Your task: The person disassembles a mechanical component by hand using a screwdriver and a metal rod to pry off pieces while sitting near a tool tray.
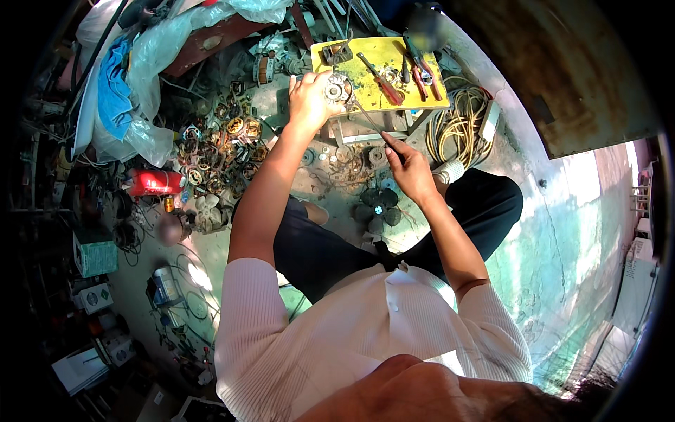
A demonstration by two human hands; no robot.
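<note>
Near the front left edge of a low yellow table (373,53), my left hand (306,100) is closed around a round metal motor part (338,89) with a ringed centre. My right hand (413,171) grips the dark handle of a long, thin screwdriver (371,119). Its shaft slants up and left, and the tip is at or close to the right rim of the motor part; whether they touch I cannot tell. On the tabletop lie a red-handled tool (383,83), a pair of red-handled pliers (422,76) and a small dark metal block (337,53).
Left of the table, motor windings and scrap parts (225,137) are heaped on the floor. A red cylinder (156,182) lies beyond them. Coiled cable (460,119) rests at the table's right. Several dark round parts (376,207) sit on the floor between my legs.
</note>
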